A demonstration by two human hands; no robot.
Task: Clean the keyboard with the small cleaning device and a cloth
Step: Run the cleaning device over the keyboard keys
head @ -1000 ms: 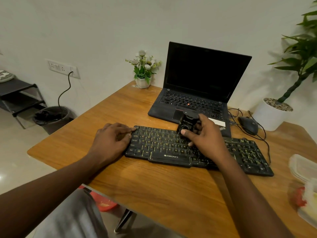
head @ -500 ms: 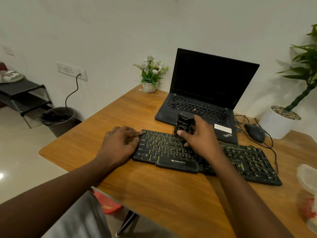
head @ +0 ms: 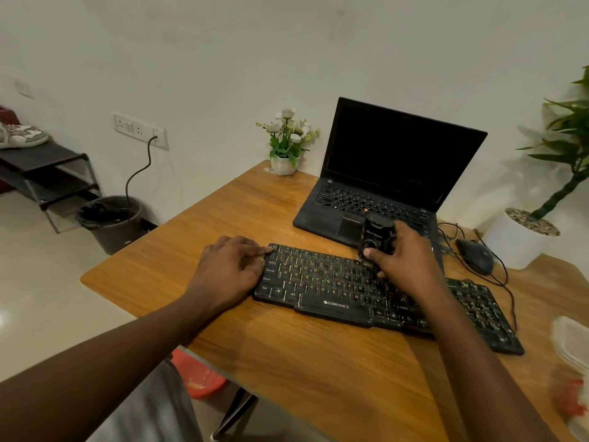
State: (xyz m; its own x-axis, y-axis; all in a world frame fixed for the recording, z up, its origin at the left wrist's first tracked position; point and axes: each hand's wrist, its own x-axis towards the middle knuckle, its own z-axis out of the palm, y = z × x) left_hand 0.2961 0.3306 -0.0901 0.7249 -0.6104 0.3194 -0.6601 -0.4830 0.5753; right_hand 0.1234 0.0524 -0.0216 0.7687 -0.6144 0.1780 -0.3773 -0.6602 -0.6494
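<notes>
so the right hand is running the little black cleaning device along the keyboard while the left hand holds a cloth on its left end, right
Not quite. The left hand holds no cloth; it rests bare on the left end of the keyboard, steadying it. The head view shows this. The right hand does hold the little black cleaning device at the keyboard's top rows.

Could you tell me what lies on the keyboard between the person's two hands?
In the head view, only bare keys of the keyboard lie between the left hand and the right hand, which grips the small cleaning device.
</notes>
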